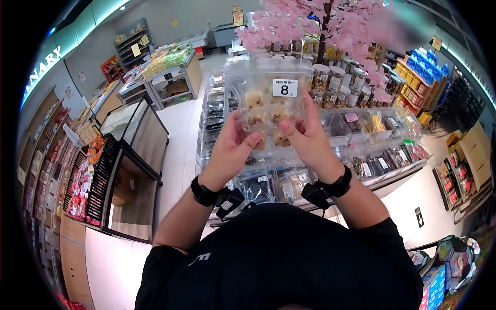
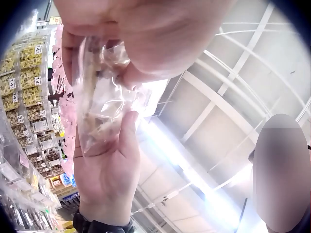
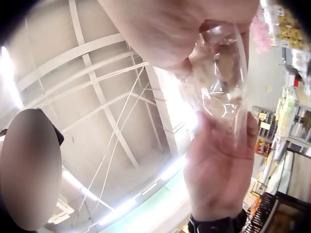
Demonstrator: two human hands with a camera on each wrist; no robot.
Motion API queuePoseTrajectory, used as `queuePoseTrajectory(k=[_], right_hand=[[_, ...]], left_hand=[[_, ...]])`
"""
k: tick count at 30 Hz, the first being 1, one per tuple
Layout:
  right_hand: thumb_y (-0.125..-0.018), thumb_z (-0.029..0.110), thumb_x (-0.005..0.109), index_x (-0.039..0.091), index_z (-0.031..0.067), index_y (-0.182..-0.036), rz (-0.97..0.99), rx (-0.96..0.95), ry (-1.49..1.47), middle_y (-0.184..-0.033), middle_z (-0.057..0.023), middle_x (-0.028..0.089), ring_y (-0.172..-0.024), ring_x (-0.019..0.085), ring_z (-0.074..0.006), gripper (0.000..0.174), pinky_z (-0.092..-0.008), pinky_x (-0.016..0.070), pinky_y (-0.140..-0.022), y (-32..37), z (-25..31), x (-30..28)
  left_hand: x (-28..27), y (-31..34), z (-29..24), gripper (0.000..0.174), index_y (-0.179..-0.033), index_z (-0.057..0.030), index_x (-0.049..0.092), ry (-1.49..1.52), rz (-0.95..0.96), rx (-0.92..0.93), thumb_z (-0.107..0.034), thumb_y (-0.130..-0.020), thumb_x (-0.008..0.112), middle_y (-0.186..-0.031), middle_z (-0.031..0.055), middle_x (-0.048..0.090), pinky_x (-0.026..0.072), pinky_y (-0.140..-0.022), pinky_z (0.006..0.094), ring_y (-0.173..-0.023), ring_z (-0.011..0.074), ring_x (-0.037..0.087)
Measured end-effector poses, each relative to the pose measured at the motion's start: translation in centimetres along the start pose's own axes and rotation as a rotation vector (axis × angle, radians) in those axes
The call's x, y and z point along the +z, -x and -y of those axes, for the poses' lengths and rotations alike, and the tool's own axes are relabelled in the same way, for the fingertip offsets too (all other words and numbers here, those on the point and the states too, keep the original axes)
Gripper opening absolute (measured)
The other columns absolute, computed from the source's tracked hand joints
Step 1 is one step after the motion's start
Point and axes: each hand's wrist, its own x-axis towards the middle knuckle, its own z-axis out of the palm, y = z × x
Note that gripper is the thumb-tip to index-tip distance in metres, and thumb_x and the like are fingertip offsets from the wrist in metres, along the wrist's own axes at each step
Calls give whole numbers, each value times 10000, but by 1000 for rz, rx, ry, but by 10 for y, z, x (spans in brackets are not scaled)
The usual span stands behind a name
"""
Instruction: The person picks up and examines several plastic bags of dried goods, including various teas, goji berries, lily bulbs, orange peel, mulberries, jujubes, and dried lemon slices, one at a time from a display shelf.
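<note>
A clear plastic bag point(image 1: 254, 101) of pale, speckled square pieces is held up in front of the chest. Its white price label point(image 1: 285, 88) with a large 8 faces the head camera. My left hand point(image 1: 230, 150) grips the bag's lower left side, thumb over the front. On the opposite side my right hand point(image 1: 313, 142) holds it the same way, thumb pressed on the front near the middle. From the left wrist, the bag point(image 2: 104, 104) shows edge-on between both hands. The right wrist view shows its shiny wrapping point(image 3: 221, 77); fingers behind it are partly hidden.
Below the bag stands a tiered display point(image 1: 356, 134) with clear bins of packaged snacks. Lidded jars point(image 1: 321, 77) and a pink blossom tree point(image 1: 325, 26) rise behind it. A wooden-sided counter point(image 1: 132, 206) with a black basket point(image 1: 93, 181) is at left. Boxed goods point(image 1: 449, 178) stand at right.
</note>
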Motion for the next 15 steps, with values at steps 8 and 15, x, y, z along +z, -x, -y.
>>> queuePoseTrajectory(k=[8,15], right_hand=[[-876,202,634,202,44,-1401,-37,79,110,-953,-117,608,-799,585,-107,698,-239,494,-654,-2,5,-4],[-837,181,678,208,41,-1404,-18,89,20,-930,-116,611,-817,592,-119,749,-248,493,-689,-1,3,-2]], left_hand=[[-13,-3,-3,586,-1379,-45,195,-43,134,-74,-105,-914,548,-1067,109,587,474,-830,284,-946,146,582],[-11,-3,-1,602,-1378,-41,189,-15,87,-43,-101,-908,560,-1058,118,598,476,-820,284,-936,149,591]])
